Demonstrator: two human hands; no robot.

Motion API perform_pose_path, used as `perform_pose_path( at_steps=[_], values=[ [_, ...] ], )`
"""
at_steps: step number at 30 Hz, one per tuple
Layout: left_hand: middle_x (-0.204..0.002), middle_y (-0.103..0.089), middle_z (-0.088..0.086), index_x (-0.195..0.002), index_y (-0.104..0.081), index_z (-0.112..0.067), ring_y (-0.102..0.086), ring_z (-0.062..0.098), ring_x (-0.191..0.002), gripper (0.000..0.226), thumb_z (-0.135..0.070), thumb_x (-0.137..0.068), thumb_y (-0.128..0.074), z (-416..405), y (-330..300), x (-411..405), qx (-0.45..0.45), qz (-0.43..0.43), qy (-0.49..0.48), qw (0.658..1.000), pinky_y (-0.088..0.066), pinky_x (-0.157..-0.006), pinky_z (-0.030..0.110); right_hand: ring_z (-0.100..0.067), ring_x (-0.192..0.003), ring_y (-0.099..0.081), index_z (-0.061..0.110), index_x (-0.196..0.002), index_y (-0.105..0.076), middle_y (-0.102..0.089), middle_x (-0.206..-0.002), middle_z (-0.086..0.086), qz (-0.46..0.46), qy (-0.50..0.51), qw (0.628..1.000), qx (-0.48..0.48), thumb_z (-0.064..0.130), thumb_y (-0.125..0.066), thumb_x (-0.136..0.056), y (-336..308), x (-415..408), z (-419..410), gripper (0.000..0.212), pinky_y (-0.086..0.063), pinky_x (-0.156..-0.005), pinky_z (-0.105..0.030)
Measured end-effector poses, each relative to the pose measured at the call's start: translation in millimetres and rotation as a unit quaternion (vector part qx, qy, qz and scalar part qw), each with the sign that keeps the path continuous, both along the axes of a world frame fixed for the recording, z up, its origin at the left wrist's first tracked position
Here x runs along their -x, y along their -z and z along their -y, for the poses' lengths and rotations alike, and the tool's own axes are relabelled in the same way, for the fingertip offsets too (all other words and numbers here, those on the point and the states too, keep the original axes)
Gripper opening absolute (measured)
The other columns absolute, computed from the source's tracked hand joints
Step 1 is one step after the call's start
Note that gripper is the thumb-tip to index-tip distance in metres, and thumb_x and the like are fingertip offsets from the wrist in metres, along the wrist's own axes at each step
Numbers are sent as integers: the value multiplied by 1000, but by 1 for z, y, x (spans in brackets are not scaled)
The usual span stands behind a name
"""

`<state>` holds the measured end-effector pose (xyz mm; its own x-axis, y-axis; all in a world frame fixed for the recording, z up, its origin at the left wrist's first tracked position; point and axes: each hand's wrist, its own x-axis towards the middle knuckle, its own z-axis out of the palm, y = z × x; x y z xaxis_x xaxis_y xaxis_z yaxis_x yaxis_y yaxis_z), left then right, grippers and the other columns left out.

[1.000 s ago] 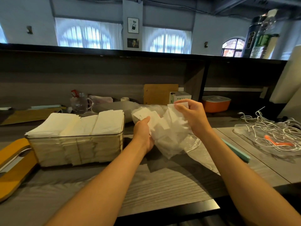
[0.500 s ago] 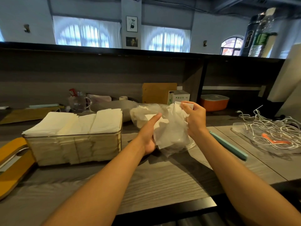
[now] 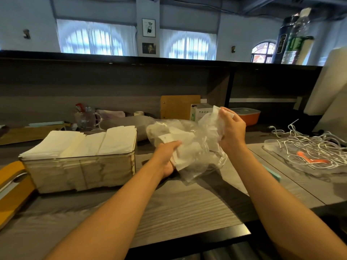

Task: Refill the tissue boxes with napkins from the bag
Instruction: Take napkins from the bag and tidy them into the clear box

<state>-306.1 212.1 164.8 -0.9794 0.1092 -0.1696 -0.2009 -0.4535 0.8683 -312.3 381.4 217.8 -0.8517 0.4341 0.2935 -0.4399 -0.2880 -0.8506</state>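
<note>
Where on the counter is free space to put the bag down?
Bare wood lies at the near counter edge, between the tissue box and the white cables. The back strip around the glass mug is crowded.

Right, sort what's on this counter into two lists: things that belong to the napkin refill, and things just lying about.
Belongs to the job:
- plastic bag of napkins, held by left hand and right hand
- clear tissue box, piled with napkins

Just lying about:
- glass mug
- orange container
- white cables
- small white carton
- roll of tape
</note>
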Motion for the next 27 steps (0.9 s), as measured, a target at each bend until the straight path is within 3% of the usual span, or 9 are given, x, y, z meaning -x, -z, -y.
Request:
perform_pose_path(
  at_steps=[4,6,9,12,15,18,21,24,27],
  values=[
    [-115,-70,17,-133,-58,-11,-68,34,-97,36,-13,-97,-58,7,-4,3,-84,23,-71,994,-58,-70,45,-17,-82,-65,19,-92,-72,-68,-88,-3,-48,-44,986,-151,13,-67,-91,-4,-3,9,7,-57,-76,-35],
    [-115,-71,15,-130,-59,-13,-68,34,-100,34,-24,-98,-58,8,-8,1,-108,16,-67,992,-58,-73,45,-22,-82,-64,20,-89,-73,-69,-89,-10,-41,-50,967,-247,14,-68,-90,1,-2,16,8,-55,-72,-37],
    [-115,-72,13,-130,-61,-15,-69,31,-103,41,-36,-95,-62,6,-12,-4,-106,0,-41,994,-59,-71,39,-15,-75,-63,19,-87,-74,-69,-81,-4,-29,-11,941,-336,17,-70,-89,7,2,18,5,-53,-61,-28],
    [-119,-70,12,-133,-57,-15,-68,30,-106,47,-28,-90,-71,2,-12,-5,-52,-31,-29,998,-60,-75,43,-12,-65,-60,12,-80,-72,-66,-72,-3,-22,13,933,-358,22,-68,-91,9,5,16,16,-51,-55,-28],
    [-119,-68,12,-127,-56,-14,-66,31,-108,43,-13,-87,-73,-5,-9,-7,10,-48,-6,999,-58,-85,50,-23,-61,-58,-3,-78,-69,-65,-72,-15,-20,24,922,-387,28,-64,-94,13,8,21,34,-50,-54,-36],
    [-110,-67,7,-122,-57,-15,-65,28,-102,37,-6,-89,-70,-8,-8,-7,41,-57,-28,997,-57,-78,44,-13,-61,-57,4,-81,-71,-63,-69,-6,-25,20,911,-412,29,-63,-94,16,7,28,29,-46,-51,-26],
    [-119,-64,8,-131,-52,-14,-62,28,-107,48,-10,-88,-71,-6,-7,-4,49,-45,-65,996,-56,-84,46,-10,-65,-57,15,-85,-72,-62,-72,4,-21,-12,917,-399,26,-63,-94,17,4,31,17,-43,-51,-17],
    [-126,-61,6,-139,-48,-15,-59,22,-103,56,-15,-88,-73,-4,-4,0,74,-53,-101,991,-54,-79,39,-10,-78,-59,11,-95,-73,-66,-87,-6,-1,-61,935,-348,24,-63,-94,13,1,33,17,-49,-63,-19],
    [-118,-62,3,-140,-49,-16,-61,19,-95,59,-20,-87,-74,-1,-4,3,64,-49,-135,988,-55,-71,34,-20,-96,-63,11,-99,-74,-69,-100,-13,52,-133,944,-299,23,-66,-92,10,1,32,16,-52,-83,-34]
  ],
)
